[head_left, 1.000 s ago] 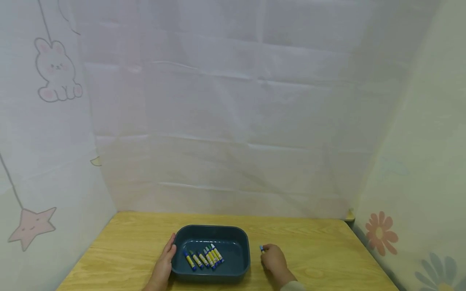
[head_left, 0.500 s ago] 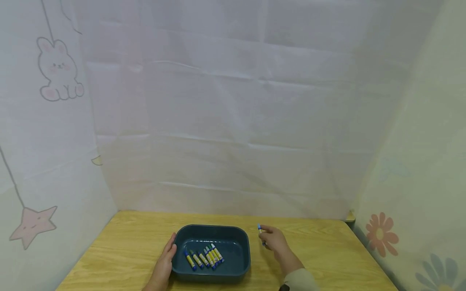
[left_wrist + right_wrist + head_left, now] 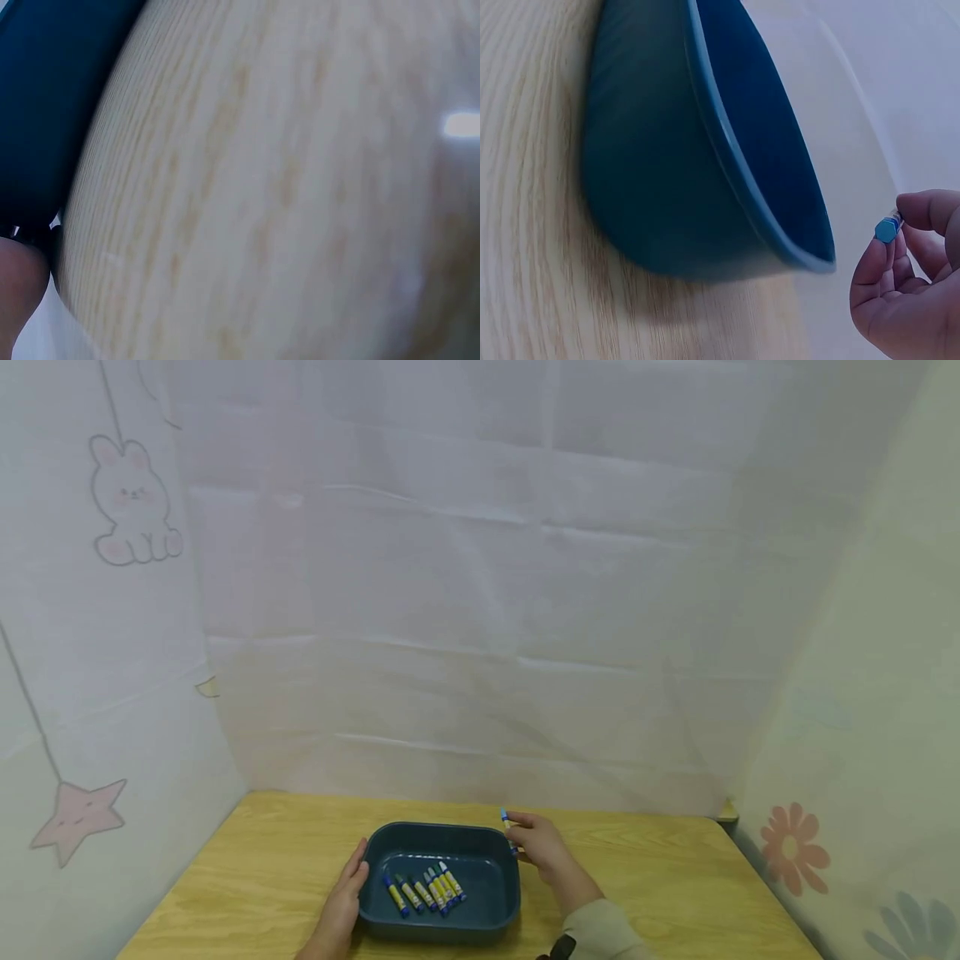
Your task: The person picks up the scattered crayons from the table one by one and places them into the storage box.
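A dark blue rectangular bin point(image 3: 438, 933) stands on the wooden table. Inside it several crayons point(image 3: 422, 895) with yellow wrappers and blue ends lie slanted, side by side. My left hand point(image 3: 345, 897) rests against the bin's left wall, its fingers extended along the outside. Between thumb and fingertips my right hand point(image 3: 543, 847) pinches a light-blue-tipped crayon point(image 3: 506, 820), held tilted at the bin's back right corner. The right wrist view shows that crayon's six-sided blue end point(image 3: 886, 229) beyond the bin's rim. Most of my left hand is out of the left wrist view.
Light wood tabletop point(image 3: 645, 885) extends on both sides of the bin. Pale cloth walls close in the back and sides, with a printed rabbit point(image 3: 135, 502) and star point(image 3: 80, 818) on the left and flowers point(image 3: 795, 847) on the right.
My right hand has lifted the crayon from the table right of the bin and carried it up and left to the bin's back right corner. My left hand stays at the bin.
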`<action>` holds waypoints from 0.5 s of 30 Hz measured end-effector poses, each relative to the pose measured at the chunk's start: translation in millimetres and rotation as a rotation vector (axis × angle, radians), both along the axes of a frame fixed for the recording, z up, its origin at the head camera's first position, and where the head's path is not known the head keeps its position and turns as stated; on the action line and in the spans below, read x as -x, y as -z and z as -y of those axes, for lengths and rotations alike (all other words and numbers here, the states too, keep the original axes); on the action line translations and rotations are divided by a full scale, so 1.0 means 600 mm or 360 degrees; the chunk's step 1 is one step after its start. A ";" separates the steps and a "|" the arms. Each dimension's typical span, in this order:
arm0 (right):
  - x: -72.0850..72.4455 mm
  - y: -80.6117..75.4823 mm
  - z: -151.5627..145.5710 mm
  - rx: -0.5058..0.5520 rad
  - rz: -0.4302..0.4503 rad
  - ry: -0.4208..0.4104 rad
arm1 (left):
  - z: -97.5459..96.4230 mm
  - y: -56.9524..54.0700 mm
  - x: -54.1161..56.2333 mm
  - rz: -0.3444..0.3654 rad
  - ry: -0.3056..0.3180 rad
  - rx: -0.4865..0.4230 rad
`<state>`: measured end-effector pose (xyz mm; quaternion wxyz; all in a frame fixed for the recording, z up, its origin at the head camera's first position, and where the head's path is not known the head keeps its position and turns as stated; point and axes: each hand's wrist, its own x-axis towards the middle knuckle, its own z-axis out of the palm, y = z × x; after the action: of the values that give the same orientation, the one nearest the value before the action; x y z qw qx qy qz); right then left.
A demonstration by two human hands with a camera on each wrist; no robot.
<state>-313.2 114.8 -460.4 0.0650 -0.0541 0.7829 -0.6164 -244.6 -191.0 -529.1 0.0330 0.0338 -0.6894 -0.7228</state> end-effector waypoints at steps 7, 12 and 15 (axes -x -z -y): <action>-0.002 -0.002 0.047 -0.0081 -0.0032 -0.0093 | -0.004 -0.002 0.000 -0.0009 -0.0020 -0.0008; -0.005 0.008 0.073 -0.0101 -0.0009 -0.0136 | -0.004 0.000 -0.001 -0.0018 0.0010 0.0009; -0.005 0.019 0.084 -0.0158 0.0008 -0.0141 | -0.004 0.000 -0.001 -0.0009 0.0011 0.0014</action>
<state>-310.4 64.1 -472.1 0.0970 -0.0839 0.8092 -0.5734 -244.1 -188.4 -529.0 0.0327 0.0293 -0.6926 -0.7200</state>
